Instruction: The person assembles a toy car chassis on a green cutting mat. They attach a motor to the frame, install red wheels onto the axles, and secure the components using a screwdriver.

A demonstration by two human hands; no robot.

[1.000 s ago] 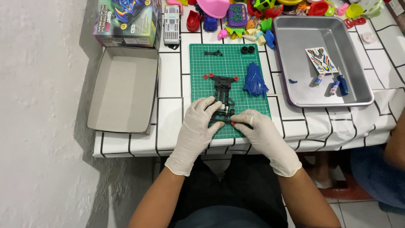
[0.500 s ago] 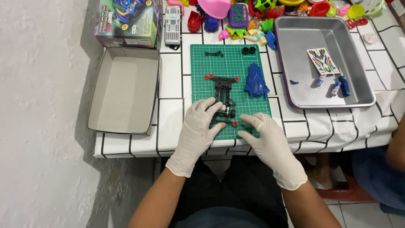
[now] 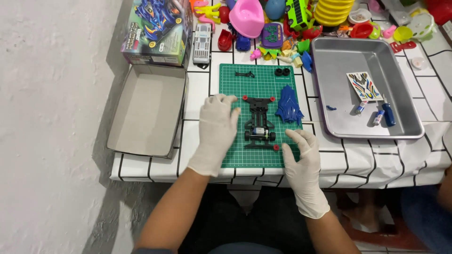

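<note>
Left hand (image 3: 216, 127) in a white glove is lying flat with the fingers spread, half on the left edge of the green cutting mat (image 3: 235, 155) and half on the white tiled surface (image 3: 197, 94), holding nothing. Right hand (image 3: 301, 150), gloved too, is open and relaxed at the mat's lower right corner, fingers loosely apart, also empty. Its fingertips sit just beside a small red roller (image 3: 276, 147) at the tail end of the black toy car chassis (image 3: 258, 123).

So the chassis is right between the two hands, flat in the middle of the mat, running lengthwise away from the person. It has little black wheels at the near end and red rollers at the corners. Neither hand is actually touching it as far as I can tell.

Blue car body shell (image 3: 288, 107) lies just to the right of the chassis, on the mat's right edge. Up at the far end of the mat there's a small black part (image 3: 245, 74) and two black tyres (image 3: 282, 71).

Off to the left is an open cardboard box tray (image 3: 146, 113) with the printed lid (image 3: 157, 30) behind it. On the right, a metal tray (image 3: 339, 56) with a sticker sheet (image 3: 363, 86) and a blue-handled screwdriver (image 3: 388, 112). Loads of colourful plastic toys (image 3: 282, 23) along the back.
</note>
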